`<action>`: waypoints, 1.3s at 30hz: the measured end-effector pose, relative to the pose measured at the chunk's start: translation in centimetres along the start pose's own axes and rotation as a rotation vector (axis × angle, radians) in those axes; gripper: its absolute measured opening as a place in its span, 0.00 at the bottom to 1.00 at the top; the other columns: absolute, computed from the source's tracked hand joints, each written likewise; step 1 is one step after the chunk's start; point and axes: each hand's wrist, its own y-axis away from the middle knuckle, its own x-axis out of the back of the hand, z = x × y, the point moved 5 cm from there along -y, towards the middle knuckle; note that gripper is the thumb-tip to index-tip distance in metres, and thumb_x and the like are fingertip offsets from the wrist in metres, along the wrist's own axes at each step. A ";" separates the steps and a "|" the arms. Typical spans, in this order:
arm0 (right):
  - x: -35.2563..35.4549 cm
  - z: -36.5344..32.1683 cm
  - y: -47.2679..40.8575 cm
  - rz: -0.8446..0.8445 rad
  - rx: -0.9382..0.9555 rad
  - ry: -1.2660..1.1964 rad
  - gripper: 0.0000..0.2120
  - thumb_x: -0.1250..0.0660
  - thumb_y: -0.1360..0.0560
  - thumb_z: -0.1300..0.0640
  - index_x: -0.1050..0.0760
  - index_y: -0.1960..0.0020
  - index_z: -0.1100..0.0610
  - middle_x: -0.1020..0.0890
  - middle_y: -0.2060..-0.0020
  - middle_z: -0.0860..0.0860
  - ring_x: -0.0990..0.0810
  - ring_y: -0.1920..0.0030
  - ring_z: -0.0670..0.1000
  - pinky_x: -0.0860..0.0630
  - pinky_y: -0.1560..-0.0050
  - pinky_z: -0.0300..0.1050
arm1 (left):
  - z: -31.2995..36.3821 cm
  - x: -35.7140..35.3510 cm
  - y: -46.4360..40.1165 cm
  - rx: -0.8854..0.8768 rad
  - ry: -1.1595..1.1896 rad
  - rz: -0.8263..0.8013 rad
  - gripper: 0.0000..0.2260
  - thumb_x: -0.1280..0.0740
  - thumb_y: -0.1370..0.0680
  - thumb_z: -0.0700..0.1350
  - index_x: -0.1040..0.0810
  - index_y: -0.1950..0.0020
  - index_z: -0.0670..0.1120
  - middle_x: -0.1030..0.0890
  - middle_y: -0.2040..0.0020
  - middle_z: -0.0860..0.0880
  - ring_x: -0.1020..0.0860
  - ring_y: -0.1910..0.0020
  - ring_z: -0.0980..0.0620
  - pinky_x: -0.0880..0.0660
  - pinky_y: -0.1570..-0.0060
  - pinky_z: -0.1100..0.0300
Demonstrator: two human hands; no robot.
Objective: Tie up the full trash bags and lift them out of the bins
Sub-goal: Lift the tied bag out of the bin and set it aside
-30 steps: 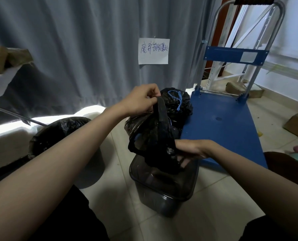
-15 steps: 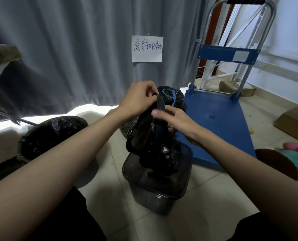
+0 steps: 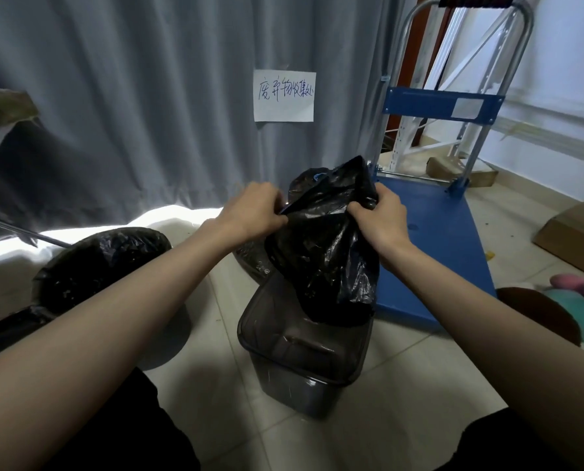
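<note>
Head view, both hands [image 3: 255, 212] [image 3: 380, 220] gripping upright trash bag [image 3: 324, 253], mouth up

The trash bag [image 3: 324, 253] is glossy black, with pale glints on its creases. The bin [image 3: 304, 365] under it is a smoky, see-through grey-brown. A second bin [image 3: 103, 266] to the left is lined in the same shiny black. Behind the raised bag sits another black bag [image 3: 309, 178] with a touch of blue at its top. The curtain [image 3: 147, 107] is plain blue-grey, falling in vertical folds. The paper sign [image 3: 284, 95] on it is white with dark blue handwriting. The cart [image 3: 447, 239] has a bright blue deck and crossbar, a silver frame and a black handle grip. The floor [image 3: 406, 396] is pale beige tile. The cardboard box [image 3: 576, 236] is brown.
</note>
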 end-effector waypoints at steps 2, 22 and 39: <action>0.3 0.4 0.0 -0.008 -0.024 0.125 0.08 0.34 0.25 0.58 0.23 0.47 0.55 0.18 0.52 0.52 0.21 0.49 0.54 0.23 0.46 0.52 | 0.1 1.4 0.0 0.017 0.110 0.138 0.08 0.32 0.27 0.47 0.26 0.65 0.52 0.22 0.65 0.51 0.22 0.61 0.46 0.25 0.62 0.54; 0.9 -2.3 1.3 -0.209 -0.397 -0.523 0.08 0.37 0.26 0.62 0.21 0.50 0.58 0.17 0.59 0.56 0.18 0.64 0.54 0.20 0.62 0.44 | 0.7 7.3 2.0 -0.006 0.397 0.600 0.05 0.31 0.29 0.48 0.23 0.56 0.49 0.22 0.62 0.57 0.23 0.61 0.53 0.24 0.57 0.56; -2.6 6.8 3.0 -0.599 -0.079 0.980 0.12 0.36 0.22 0.51 0.33 0.57 0.57 0.28 0.55 0.54 0.27 0.54 0.57 0.30 0.53 0.48 | -0.7 -11.0 3.4 -0.173 -0.234 -0.505 0.21 0.38 0.20 0.46 0.31 0.28 0.42 0.41 0.22 0.43 0.38 0.25 0.44 0.37 0.28 0.51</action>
